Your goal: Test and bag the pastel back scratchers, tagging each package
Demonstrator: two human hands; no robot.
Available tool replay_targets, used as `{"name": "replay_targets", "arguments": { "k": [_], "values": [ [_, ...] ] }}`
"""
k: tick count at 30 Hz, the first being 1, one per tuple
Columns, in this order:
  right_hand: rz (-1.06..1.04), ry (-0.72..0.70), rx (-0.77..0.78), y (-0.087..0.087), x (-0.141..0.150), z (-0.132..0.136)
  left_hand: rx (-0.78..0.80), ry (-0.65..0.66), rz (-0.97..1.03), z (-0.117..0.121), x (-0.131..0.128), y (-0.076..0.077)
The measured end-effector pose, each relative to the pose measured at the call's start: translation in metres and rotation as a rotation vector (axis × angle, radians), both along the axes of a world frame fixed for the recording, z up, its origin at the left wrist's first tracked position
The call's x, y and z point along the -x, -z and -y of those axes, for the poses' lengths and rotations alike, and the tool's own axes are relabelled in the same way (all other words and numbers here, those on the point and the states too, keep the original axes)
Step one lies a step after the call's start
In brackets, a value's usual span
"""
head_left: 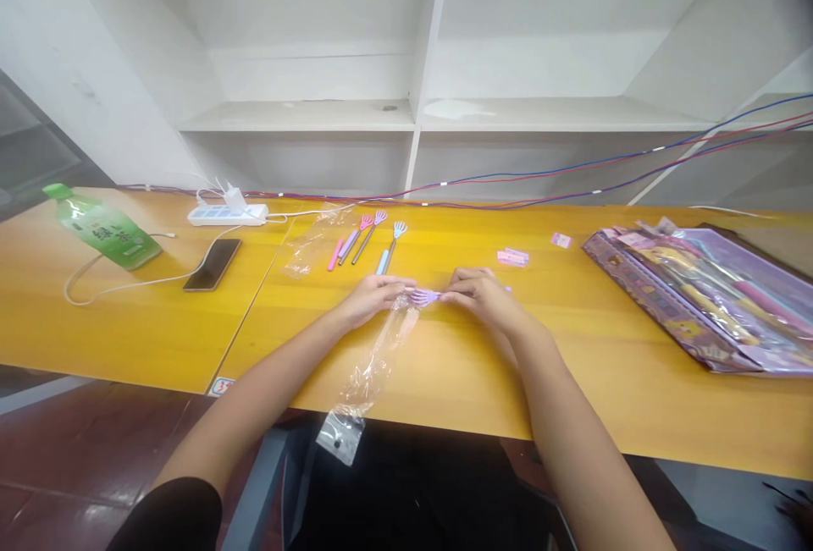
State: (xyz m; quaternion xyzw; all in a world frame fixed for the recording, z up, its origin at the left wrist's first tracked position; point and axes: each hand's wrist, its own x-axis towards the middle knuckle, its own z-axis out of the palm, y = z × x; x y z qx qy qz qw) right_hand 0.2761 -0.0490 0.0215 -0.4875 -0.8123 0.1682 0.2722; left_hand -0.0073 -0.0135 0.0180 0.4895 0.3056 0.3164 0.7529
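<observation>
Over the middle of the table, my right hand (486, 295) is closed around a purple back scratcher, whose claw-shaped head (424, 297) points left toward my other hand. My left hand (376, 297) pinches the upper end of a clear plastic bag (368, 369) right by the claw tips; whether it also grips the claw I cannot tell. The bag slants down, and its header (341, 437) with a hang hole sticks out past the front edge. Beyond my left hand lie a pink back scratcher (365, 223), a purple one (379, 217) and a blue one (399, 231).
A clear wrapper (305, 250) lies left of the scratchers. Small pink cards (513, 257) are behind my right hand. At right is a purple package (673, 297) with bagged items. Leftward are a phone (212, 265), a green bottle (107, 229) and a power strip (222, 214); cables run along the back.
</observation>
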Motion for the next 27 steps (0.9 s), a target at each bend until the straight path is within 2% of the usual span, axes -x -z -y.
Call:
{"name": "replay_targets", "arguments": {
  "k": [5, 10, 13, 20, 23, 27],
  "values": [
    [0.032, -0.032, 0.000, 0.001, 0.003, 0.002, -0.088, -0.027, -0.117, 0.000, -0.003, 0.007],
    [0.052, -0.076, -0.008, 0.003, 0.012, 0.003, -0.195, -0.047, -0.242, 0.005, -0.005, 0.004],
    [0.025, -0.103, 0.037, 0.000, 0.017, 0.005, -0.237, -0.069, -0.277, 0.007, -0.007, 0.004],
    [-0.093, -0.102, 0.190, -0.007, 0.022, 0.013, -0.208, -0.055, -0.290, 0.010, -0.004, -0.003],
    [-0.113, -0.099, 0.196, -0.004, 0.021, 0.012, -0.207, -0.055, -0.273, 0.007, -0.003, -0.006],
    [-0.160, -0.085, 0.184, -0.003, 0.020, 0.012, -0.129, -0.077, -0.222, 0.004, -0.003, -0.006]
  ]
}}
